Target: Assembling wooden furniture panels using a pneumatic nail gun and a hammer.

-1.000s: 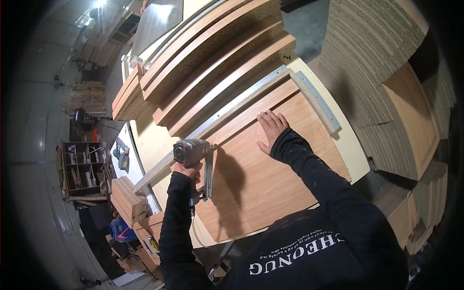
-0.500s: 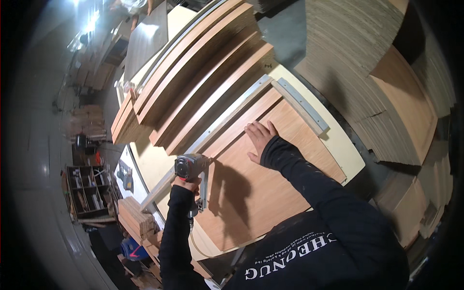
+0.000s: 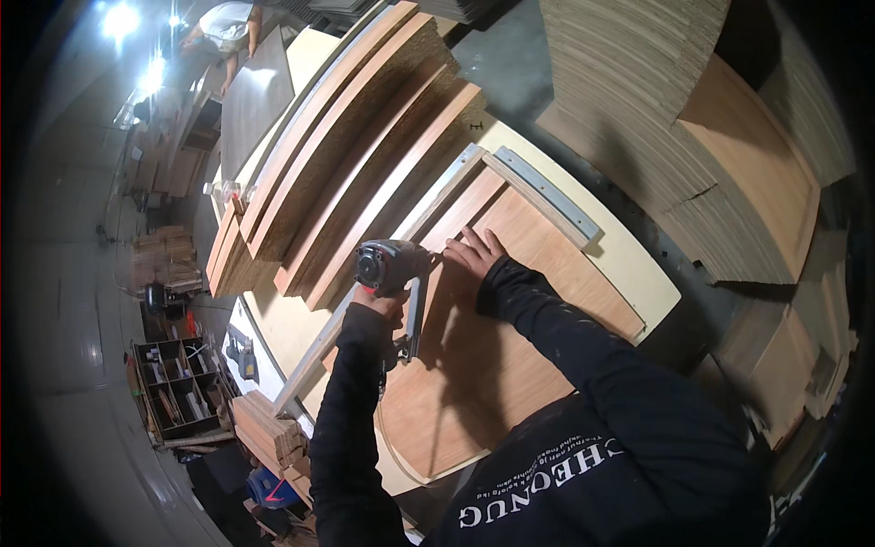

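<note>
My left hand [image 3: 385, 304] is closed around the handle of a nail gun [image 3: 396, 264]. The gun's nose rests at or just above a narrow wood strip [image 3: 456, 217] along the far edge of a light-brown wood panel [image 3: 547, 273]; exact contact cannot be made out. Close to the nose, my right hand [image 3: 476, 255] lies with fingers stretched out over the strip and panel edge, holding nothing. Wooden guide rails with metal edging [image 3: 547, 193] meet in a corner around the panel's far and right sides.
Several thick wood boards [image 3: 365, 146] are stacked beyond the panel on the cream table [image 3: 649, 296]. Tall stacks of sheets [image 3: 629, 73] stand at right. To the left are a divided bin [image 3: 182, 387] and another tool [image 3: 241, 354]. Another person [image 3: 228, 27] is at the far left.
The nail gun in my left hand has moved right and away from me along the strip, nearer to my right hand. My right hand stays at about the same place on the panel. The view has shifted slightly.
</note>
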`<state>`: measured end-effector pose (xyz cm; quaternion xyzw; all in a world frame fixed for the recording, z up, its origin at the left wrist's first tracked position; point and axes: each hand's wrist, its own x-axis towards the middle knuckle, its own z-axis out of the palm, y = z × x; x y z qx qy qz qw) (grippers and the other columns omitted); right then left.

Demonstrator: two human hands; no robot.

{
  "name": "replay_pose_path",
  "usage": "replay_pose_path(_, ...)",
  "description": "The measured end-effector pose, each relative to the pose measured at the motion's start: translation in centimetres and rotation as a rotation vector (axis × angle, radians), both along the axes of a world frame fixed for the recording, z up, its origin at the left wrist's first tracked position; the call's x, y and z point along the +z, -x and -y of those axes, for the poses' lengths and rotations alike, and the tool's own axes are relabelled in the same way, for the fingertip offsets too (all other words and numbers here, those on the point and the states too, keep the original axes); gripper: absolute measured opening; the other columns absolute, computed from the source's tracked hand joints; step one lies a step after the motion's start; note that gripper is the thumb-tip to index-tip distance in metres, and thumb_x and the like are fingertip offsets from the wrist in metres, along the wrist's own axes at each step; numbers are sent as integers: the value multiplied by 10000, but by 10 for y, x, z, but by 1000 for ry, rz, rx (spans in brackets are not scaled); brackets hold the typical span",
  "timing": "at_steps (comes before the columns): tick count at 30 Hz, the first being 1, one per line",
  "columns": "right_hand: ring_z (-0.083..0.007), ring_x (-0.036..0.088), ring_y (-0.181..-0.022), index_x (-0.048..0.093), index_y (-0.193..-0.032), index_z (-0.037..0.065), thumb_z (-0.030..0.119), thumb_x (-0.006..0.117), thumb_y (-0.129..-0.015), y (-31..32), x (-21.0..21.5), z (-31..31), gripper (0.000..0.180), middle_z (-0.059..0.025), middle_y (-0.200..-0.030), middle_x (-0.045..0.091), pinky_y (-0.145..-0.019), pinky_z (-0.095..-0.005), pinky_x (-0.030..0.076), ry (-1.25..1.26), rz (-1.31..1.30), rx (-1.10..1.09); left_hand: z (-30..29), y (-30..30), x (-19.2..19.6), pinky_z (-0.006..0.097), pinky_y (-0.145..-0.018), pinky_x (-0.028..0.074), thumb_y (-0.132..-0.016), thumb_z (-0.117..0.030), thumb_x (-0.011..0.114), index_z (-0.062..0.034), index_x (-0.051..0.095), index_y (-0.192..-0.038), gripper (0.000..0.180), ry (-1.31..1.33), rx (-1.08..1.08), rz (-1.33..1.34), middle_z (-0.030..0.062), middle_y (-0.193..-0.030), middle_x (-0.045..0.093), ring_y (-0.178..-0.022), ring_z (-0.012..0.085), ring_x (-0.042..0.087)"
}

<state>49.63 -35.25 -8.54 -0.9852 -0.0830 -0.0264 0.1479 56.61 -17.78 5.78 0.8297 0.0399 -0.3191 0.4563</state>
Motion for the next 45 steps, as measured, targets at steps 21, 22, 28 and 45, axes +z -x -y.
replay_pose_path(21, -309, 35, -1285, 306, -1297, 136, 456, 558, -708, 8, 25, 4, 716, -41, -1383, 137, -1024, -483, 82, -192, -123, 21, 0, -12, -10, 269, -344, 388, -717, -82, 615, -59, 556, -916, 209, -91, -260, 126, 19, -516, 490, -387, 123, 464)
replay_pose_path(22, -309, 35, -1285, 306, -1297, 136, 456, 558, -708, 9, 24, 6, 716, -41, -1383, 137, -1024, -483, 82, -188, -118, 26, 7, -9, -6, 269, -346, 397, -692, -49, 609, -73, 555, -894, 210, -134, -218, 68, 23, -550, 513, -404, 122, 483)
replay_pose_path(28, -316, 97, -1278, 338, -1278, 113, 485, 506, -731, 4, -12, 9, 682, -66, -1369, 203, -1014, -515, 56, 128, 95, -57, -11, 34, -8, 316, -682, 484, -754, -101, 576, -62, 519, -1045, 299, -266, -380, 390, 63, -869, 588, -782, 184, 570)
replay_pose_path(45, -362, 364, -1117, 447, -1058, 21, 161, 626, -605, 16, 30, -18, 507, -163, -1206, 393, -964, -475, 239, -398, 234, -19, -165, 213, -29, 404, -833, 407, -653, -411, 667, -63, 453, -1130, 628, -530, 19, 245, 202, -1022, 528, -980, 342, 502)
